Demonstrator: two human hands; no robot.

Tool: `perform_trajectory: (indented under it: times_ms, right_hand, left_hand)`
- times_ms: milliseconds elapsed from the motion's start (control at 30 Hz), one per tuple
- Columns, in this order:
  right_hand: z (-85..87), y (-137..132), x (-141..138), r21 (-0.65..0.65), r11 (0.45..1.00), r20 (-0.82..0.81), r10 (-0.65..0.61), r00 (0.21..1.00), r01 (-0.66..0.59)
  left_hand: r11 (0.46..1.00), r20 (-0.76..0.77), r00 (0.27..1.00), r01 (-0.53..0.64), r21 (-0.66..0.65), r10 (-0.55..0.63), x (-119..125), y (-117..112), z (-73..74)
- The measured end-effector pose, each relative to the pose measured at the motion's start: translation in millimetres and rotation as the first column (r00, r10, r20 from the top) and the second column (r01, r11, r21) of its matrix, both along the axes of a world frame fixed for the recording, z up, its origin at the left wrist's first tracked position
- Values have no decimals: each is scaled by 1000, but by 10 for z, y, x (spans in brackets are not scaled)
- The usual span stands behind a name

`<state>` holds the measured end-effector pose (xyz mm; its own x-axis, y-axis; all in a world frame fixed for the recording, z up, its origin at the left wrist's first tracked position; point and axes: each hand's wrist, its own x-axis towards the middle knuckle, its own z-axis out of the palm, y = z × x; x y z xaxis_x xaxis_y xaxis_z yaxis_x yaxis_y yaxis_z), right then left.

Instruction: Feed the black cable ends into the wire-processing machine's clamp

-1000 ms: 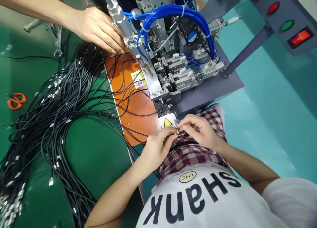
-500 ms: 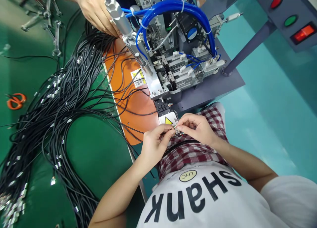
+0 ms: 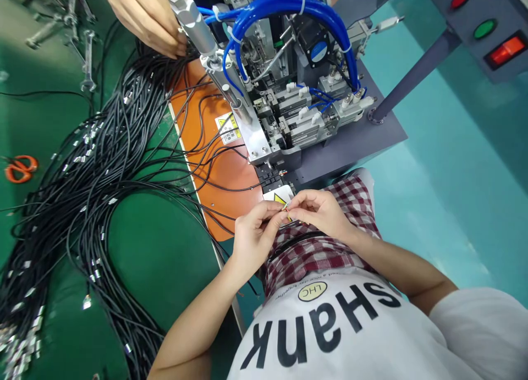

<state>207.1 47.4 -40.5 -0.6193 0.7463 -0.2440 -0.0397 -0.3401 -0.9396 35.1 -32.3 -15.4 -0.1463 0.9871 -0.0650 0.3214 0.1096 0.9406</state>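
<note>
My left hand (image 3: pixel 256 231) and my right hand (image 3: pixel 319 212) meet fingertip to fingertip over my lap. Between them shows the end of a cable with thin coloured wires (image 3: pixel 285 208), green, white and red. Both thumbs and forefingers are pinched on these wires; the fingers hide most of them. Just beyond my fingertips is a white label with a yellow warning triangle (image 3: pixel 270 195). Behind it, a black fixture block (image 3: pixel 269 176) holds another wire end (image 3: pixel 282 173) at the front of the machine (image 3: pixel 303 124).
Black cables with silvery plugs (image 3: pixel 136 110) heap over the green table and the orange board (image 3: pixel 231 204). Orange-handled scissors (image 3: pixel 21 169) and wrenches (image 3: pixel 88 61) lie at left. Another person's hand (image 3: pixel 144 17) rests on the cables. A button panel (image 3: pixel 474 31) stands at right.
My hands have moved slightly left, and more of the coloured wires show between my fingertips. The other person's hand has shifted left and turned a little. The view has moved slightly.
</note>
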Motion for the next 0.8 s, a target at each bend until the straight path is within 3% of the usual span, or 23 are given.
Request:
perform_trajectory:
  times_ms: [300, 567, 800]
  right_hand:
    - [40, 19, 24, 259, 965, 68, 29, 997, -45]
    - [38, -25, -19, 301, 951, 66, 55, 996, -72]
    - [35, -76, -85, 309, 949, 56, 43, 998, -58]
  left_hand:
    - [999, 207, 978, 25, 22, -29, -58, 69, 14]
    - [993, 477, 879, 63, -96, -9, -150, 134, 19]
    - [994, 550, 832, -8, -112, 69, -142, 103, -24]
